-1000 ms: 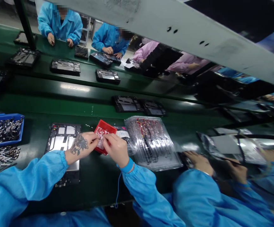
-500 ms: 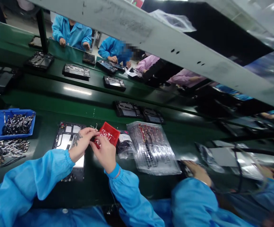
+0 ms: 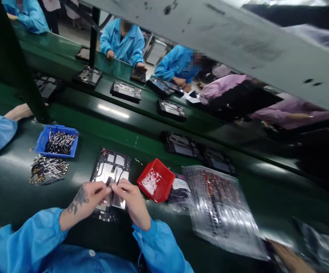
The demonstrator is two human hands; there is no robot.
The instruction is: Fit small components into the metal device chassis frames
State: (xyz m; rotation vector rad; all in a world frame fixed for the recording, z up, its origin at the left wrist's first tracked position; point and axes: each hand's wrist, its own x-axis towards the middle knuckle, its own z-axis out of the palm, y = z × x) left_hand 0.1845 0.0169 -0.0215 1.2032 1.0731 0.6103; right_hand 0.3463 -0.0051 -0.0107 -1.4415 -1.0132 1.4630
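An opened tablet-like device (image 3: pixel 111 168), black-framed with silver plates inside, lies on the green bench in front of me. Over its lower middle, my left hand (image 3: pixel 92 195) is closed in a pinch, a tattoo showing on its back. My right hand (image 3: pixel 133 199) pinches from the other side, and the two sets of fingertips meet. Whatever small dark piece is between them is too small and covered to name. Just right of the device stands a red bin (image 3: pixel 166 178) with small white pieces (image 3: pixel 151 181) in it.
At left are a blue bin (image 3: pixel 41 142) of short cables and a loose cable pile (image 3: pixel 47 168). Right of the red bin lie plastic bags and a clear tray (image 3: pixel 218 204). More devices (image 3: pixel 181 144) sit beyond. A co-worker's hand (image 3: pixel 21 112) rests at far left.
Both my hands have moved from the red bin's left edge back over the device. The view has swung left, bringing a co-worker's arm in at the left.
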